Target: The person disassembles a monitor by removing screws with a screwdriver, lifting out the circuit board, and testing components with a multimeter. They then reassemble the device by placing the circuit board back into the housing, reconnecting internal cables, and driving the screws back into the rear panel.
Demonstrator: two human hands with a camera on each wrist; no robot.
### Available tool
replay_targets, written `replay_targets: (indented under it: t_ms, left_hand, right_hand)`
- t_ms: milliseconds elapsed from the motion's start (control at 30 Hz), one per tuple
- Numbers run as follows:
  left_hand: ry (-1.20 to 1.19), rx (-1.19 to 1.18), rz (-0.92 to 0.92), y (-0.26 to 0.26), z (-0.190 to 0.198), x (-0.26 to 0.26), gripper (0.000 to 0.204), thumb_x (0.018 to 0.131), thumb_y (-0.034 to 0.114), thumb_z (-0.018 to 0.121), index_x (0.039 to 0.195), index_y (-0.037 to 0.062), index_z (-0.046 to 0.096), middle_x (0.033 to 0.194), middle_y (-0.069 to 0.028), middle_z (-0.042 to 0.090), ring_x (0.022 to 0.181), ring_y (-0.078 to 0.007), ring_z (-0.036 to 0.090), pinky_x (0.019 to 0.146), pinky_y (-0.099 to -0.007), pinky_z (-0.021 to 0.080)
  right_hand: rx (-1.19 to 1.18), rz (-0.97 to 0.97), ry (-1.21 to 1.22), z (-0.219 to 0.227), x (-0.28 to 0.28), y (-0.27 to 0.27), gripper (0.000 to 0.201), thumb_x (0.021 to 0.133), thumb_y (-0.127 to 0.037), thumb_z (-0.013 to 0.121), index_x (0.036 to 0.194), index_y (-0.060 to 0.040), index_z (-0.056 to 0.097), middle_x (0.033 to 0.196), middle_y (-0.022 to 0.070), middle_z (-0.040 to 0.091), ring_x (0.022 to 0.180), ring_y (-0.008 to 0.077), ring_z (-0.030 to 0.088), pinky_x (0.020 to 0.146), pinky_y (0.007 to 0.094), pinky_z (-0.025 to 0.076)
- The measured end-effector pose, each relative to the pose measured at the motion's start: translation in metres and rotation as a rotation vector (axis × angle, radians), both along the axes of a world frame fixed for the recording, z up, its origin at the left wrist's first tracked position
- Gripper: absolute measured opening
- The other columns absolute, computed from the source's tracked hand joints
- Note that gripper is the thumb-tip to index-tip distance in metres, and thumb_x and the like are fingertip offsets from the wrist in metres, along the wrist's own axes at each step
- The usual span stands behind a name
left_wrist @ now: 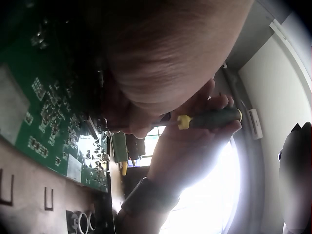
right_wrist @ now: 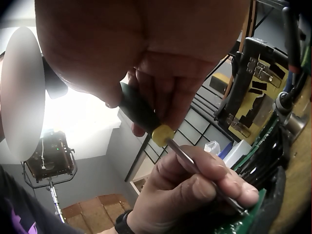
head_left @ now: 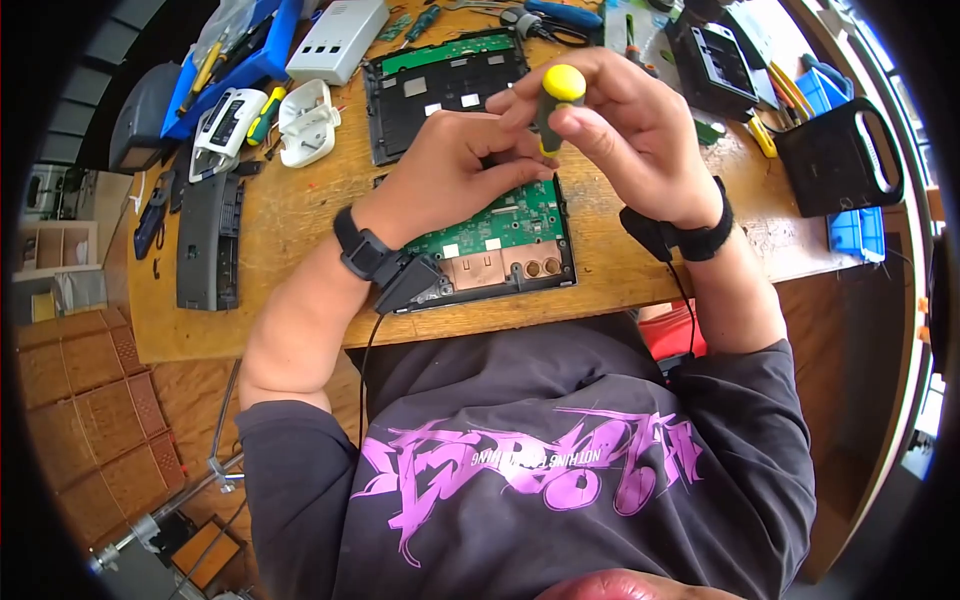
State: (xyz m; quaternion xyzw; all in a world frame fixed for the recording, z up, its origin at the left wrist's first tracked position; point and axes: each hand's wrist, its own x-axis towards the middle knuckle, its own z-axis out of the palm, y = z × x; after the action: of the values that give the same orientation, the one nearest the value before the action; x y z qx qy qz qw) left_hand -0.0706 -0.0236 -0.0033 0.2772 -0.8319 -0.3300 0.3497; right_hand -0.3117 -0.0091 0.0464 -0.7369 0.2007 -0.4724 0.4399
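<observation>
Upright over the green circuit board (head_left: 520,222) stands a screwdriver (head_left: 563,85) with a dark green and yellow handle. My right hand (head_left: 640,130) grips that handle between thumb and fingers. In the right wrist view the metal shaft (right_wrist: 184,158) runs down to the board's edge, its tip at the board. My left hand (head_left: 450,165) pinches the lower shaft with thumb and fingertips, close above the board. The board sits in a black frame (head_left: 567,235) with copper-coloured plates (head_left: 475,268) along its near side.
Behind lies a black panel (head_left: 400,115) with a green strip. At left are a long dark casing (head_left: 208,240), white housings (head_left: 308,120) and a blue bin (head_left: 235,70) of tools. A black box (head_left: 835,160) and a blue container (head_left: 857,235) stand at right.
</observation>
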Motion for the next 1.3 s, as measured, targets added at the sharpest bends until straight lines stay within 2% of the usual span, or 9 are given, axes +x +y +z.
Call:
replay_targets:
  t_ms: [100,167,233,400,533,667,967,1233,1300]
  left_hand:
    - [0.006,0.005,-0.009,0.0,0.001,-0.003,0.016,0.1,0.019,0.089,0.107,0.0046,0.086,0.08,-0.009,0.077,0.067,-0.0133,0.069,0.064,-0.0315,0.053]
    - [-0.05,0.041,-0.003,-0.002,-0.001,0.0,0.015,0.101,0.014,0.087,0.108,0.0008,0.084,0.087,-0.0088,0.083,0.075,-0.0114,0.075,0.068,-0.0291,0.057]
    - [-0.008,0.105,-0.007,0.0,-0.001,-0.003,0.014,0.101,0.013,0.086,0.108,-0.0002,0.084,0.092,-0.0091,0.085,0.079,-0.0119,0.078,0.072,-0.0284,0.06]
    - [-0.012,0.2,0.016,0.002,0.003,-0.003,0.013,0.102,0.011,0.084,0.106,-0.0017,0.083,0.099,-0.0099,0.087,0.085,-0.0128,0.082,0.077,-0.0283,0.063]
    - [0.001,0.084,-0.027,0.003,0.006,-0.001,0.012,0.101,0.01,0.085,0.107,-0.0005,0.084,0.095,-0.009,0.086,0.083,-0.0132,0.08,0.074,-0.0291,0.061]
    - [-0.068,0.074,0.01,0.003,0.006,-0.002,0.012,0.1,0.01,0.086,0.108,0.0005,0.085,0.093,-0.0088,0.085,0.082,-0.0137,0.079,0.074,-0.0296,0.06]
    - [0.06,0.107,-0.04,0.0,-0.007,-0.001,0.019,0.1,0.009,0.087,0.116,0.0007,0.082,0.097,-0.0094,0.086,0.083,-0.0138,0.08,0.078,-0.0292,0.062]
    - [-0.042,0.055,0.009,0.001,-0.002,-0.003,0.021,0.097,0.014,0.09,0.115,0.0031,0.085,0.092,-0.0107,0.084,0.08,-0.0141,0.079,0.075,-0.0301,0.061]
    - [-0.017,0.099,0.017,0.001,-0.005,-0.003,0.024,0.097,0.017,0.089,0.118,0.0056,0.086,0.094,-0.0082,0.085,0.082,-0.0169,0.081,0.077,-0.0311,0.061]
  right_hand:
    - [-0.256,0.003,0.065,-0.017,-0.011,-0.02,0.046,0.108,-0.011,0.08,0.142,0.01,0.057,0.135,0.0227,0.075,0.121,0.0233,0.076,0.11,0.0368,0.058]
    - [-0.138,-0.159,-0.211,-0.019,0.013,-0.016,0.027,0.104,-0.012,0.085,0.118,0.0022,0.066,0.107,0.0114,0.076,0.097,0.0156,0.074,0.089,0.0306,0.06]
    - [-0.059,-0.03,-0.19,-0.023,-0.004,-0.023,0.039,0.092,0.007,0.093,0.12,0.0003,0.067,0.116,0.0094,0.075,0.109,0.012,0.072,0.097,0.0292,0.061]
    - [0.238,-0.025,-0.268,-0.02,-0.005,-0.017,0.037,0.094,-0.001,0.095,0.12,0.0033,0.069,0.115,0.0087,0.076,0.104,0.012,0.072,0.093,0.0284,0.06]
    - [-0.127,-0.006,-0.137,-0.016,-0.006,-0.02,0.038,0.087,-0.005,0.101,0.111,0.0013,0.072,0.11,0.0088,0.078,0.102,0.0123,0.073,0.091,0.0276,0.06]
    - [-0.123,-0.002,-0.15,-0.022,-0.004,-0.019,0.036,0.086,-0.004,0.102,0.107,-0.0001,0.073,0.106,0.0082,0.078,0.099,0.0112,0.073,0.088,0.0273,0.06]
    - [-0.058,0.086,0.031,-0.007,-0.009,-0.012,0.028,0.104,-0.009,0.086,0.126,0.0025,0.076,0.117,0.0085,0.08,0.106,0.014,0.075,0.096,0.0303,0.061]
    - [-0.153,0.008,-0.118,-0.032,0.0,-0.024,0.045,0.086,-0.002,0.101,0.118,-0.0007,0.069,0.108,0.0083,0.081,0.101,0.0127,0.078,0.094,0.0296,0.063]
    - [-0.095,0.026,-0.031,-0.028,-0.002,-0.018,0.042,0.093,-0.003,0.095,0.126,0.0033,0.07,0.111,0.0107,0.083,0.103,0.0147,0.079,0.096,0.031,0.064]
